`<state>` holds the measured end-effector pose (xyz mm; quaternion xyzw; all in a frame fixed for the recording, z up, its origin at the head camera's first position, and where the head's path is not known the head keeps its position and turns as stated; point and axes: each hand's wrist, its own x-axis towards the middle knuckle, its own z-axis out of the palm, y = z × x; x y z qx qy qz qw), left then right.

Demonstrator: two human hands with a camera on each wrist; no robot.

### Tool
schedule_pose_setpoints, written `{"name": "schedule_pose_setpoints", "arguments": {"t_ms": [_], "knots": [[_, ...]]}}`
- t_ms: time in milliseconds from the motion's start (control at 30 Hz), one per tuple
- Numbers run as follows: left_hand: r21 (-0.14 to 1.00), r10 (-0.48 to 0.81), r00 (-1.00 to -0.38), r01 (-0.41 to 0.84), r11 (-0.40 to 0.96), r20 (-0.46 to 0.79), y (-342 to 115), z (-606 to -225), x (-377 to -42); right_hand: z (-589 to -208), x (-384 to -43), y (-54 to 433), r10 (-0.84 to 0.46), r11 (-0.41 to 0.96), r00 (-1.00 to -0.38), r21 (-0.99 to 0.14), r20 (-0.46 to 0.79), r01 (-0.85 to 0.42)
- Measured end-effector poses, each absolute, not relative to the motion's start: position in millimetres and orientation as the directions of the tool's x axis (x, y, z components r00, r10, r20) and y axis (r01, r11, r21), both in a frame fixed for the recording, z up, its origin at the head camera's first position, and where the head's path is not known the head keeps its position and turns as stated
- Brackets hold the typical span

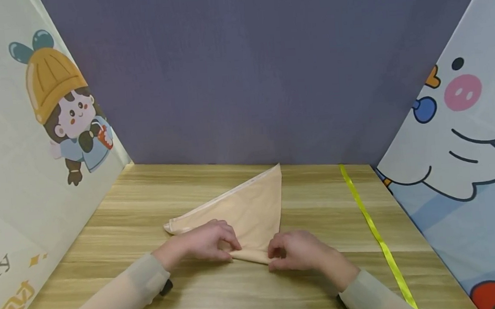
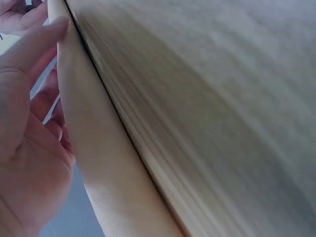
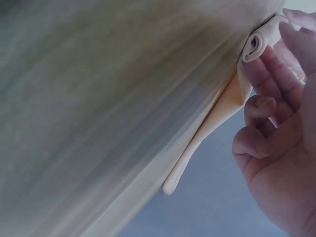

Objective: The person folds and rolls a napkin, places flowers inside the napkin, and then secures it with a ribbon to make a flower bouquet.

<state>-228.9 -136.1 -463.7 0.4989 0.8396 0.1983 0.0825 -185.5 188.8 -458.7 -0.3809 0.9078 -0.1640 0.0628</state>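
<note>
A peach cloth [image 1: 251, 209], folded into a triangular shape with a pale hem along its upper left edge, lies on the wooden table. Its near edge is turned into a narrow roll [image 1: 251, 256]. My left hand [image 1: 212, 240] holds the roll's left part with thumb and fingers. At the other end, my right hand [image 1: 296, 250] pinches the roll between thumb and fingers. The right wrist view shows the spiral end of the rolled cloth [image 3: 253, 48] beside the fingertips. In the left wrist view, the thumb presses along the cloth [image 2: 94, 133].
A yellow strip [image 1: 375, 231] runs along the right side of the wooden table [image 1: 320, 202]. A dark grey-purple panel [image 1: 242, 78] stands behind. Printed cartoon panels flank the table, with a capped figure [image 1: 59, 91] on the left and a white bird [image 1: 465, 125] on the right.
</note>
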Motion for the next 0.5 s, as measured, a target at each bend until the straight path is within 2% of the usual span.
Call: {"name": "schedule_pose_setpoints", "arguments": {"t_ms": [267,500], "knots": [[0.427,0.858,-0.511,0.787,0.445,0.048,-136.8,-462.5,-230.4,-455.9,-183.7,188.4,-0.739,0.638,-0.674,-0.31,0.015,-0.705],[0.491,0.827,-0.561,0.731,0.474,0.036,-136.5,-458.9,-232.4,-453.3,-185.9,192.1,-0.72,0.639,-0.693,-0.411,-0.022,-0.65]]}}
